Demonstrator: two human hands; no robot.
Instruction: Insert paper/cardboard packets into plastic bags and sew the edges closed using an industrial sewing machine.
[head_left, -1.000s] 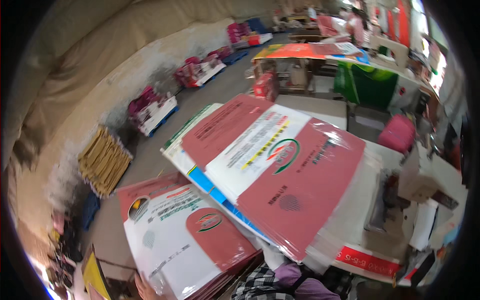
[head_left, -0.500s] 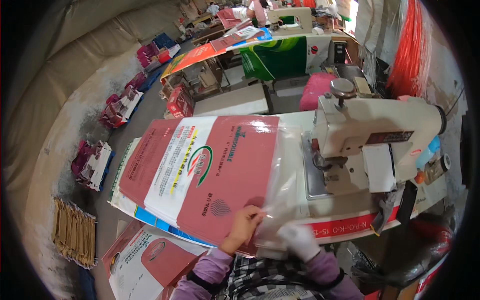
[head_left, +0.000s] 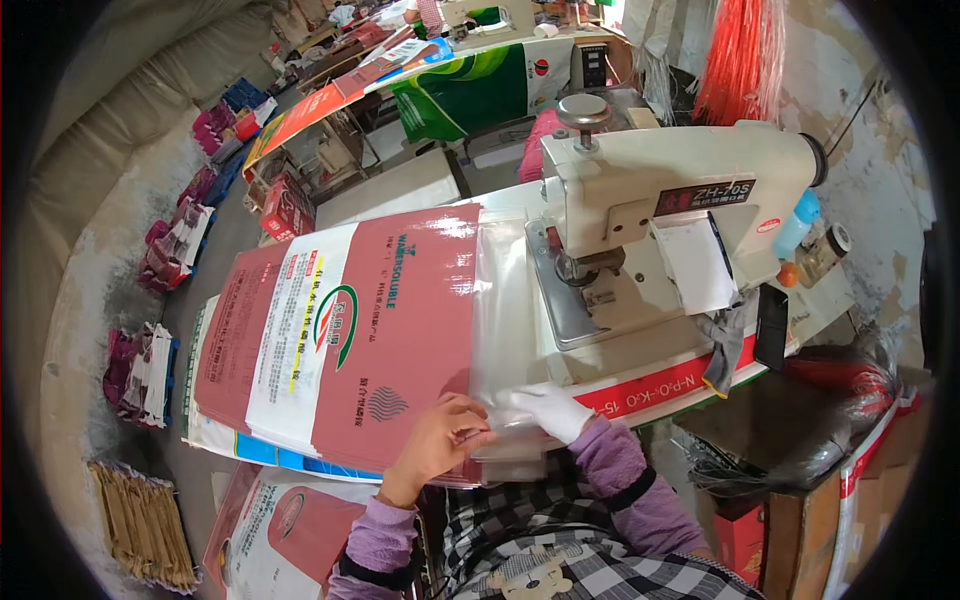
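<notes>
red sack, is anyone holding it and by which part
Yes: both hands, left hand bare and right hand gloved, pinch the red sack at its near edge, by the clear liner.

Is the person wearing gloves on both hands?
No, only the right hand wears a white glove; the left hand is bare on the red bag.

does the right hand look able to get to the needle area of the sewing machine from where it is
Probably yes. The gloved right hand rests on the clear liner at the near edge of the red sack. Between it and the needle area of the sewing machine only flat liner and bare metal plate show.
</notes>
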